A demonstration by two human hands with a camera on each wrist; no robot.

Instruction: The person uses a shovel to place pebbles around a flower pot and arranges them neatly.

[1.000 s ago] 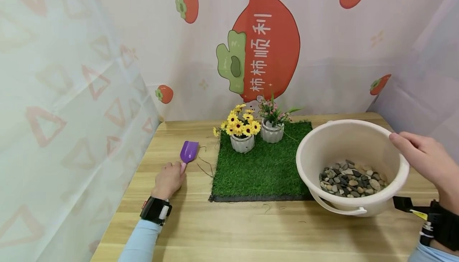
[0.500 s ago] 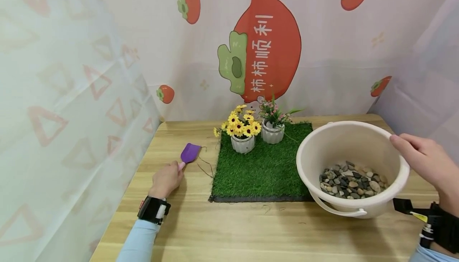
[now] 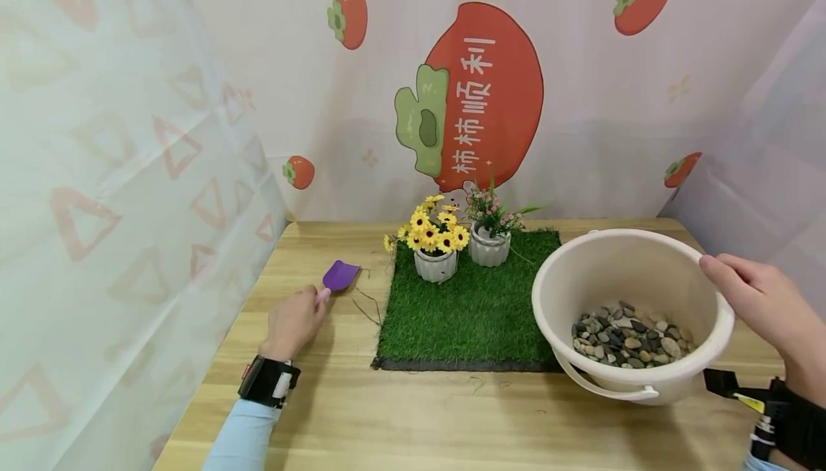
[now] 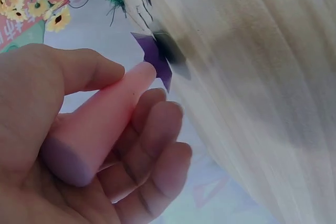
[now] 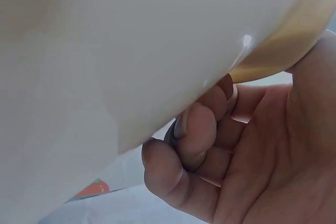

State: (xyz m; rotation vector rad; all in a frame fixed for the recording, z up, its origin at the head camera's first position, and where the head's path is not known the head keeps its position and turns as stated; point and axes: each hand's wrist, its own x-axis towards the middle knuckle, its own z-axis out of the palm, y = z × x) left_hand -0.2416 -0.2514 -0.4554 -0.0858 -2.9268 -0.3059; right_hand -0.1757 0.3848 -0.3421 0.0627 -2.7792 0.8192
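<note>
At the left of the table, my left hand (image 3: 293, 322) grips the pink handle of a small purple shovel (image 3: 340, 277). In the left wrist view the thumb and fingers wrap the shovel's handle (image 4: 105, 114), and the purple blade (image 4: 153, 59) is near the wood. On the right stands a cream bucket (image 3: 555, 313) with pebbles (image 3: 632, 338) in its bottom. My right hand (image 3: 764, 302) holds the bucket's right rim, thumb over the top. The right wrist view shows its curled fingers (image 5: 197, 129) under the rim, against the outer wall.
Between the hands lies a green turf mat (image 3: 464, 324). On its back part stand a pot of yellow flowers (image 3: 436, 264) and a pot of pink flowers (image 3: 489, 247). Thin dark strands (image 3: 368, 306) lie beside the mat on the wooden table (image 3: 419, 414). Curtains enclose the back and sides.
My left hand has drawn slightly back and left with the shovel, whose blade has turned to point more rightward. My right hand keeps its hold on the bucket rim. The head view has tilted slightly.
</note>
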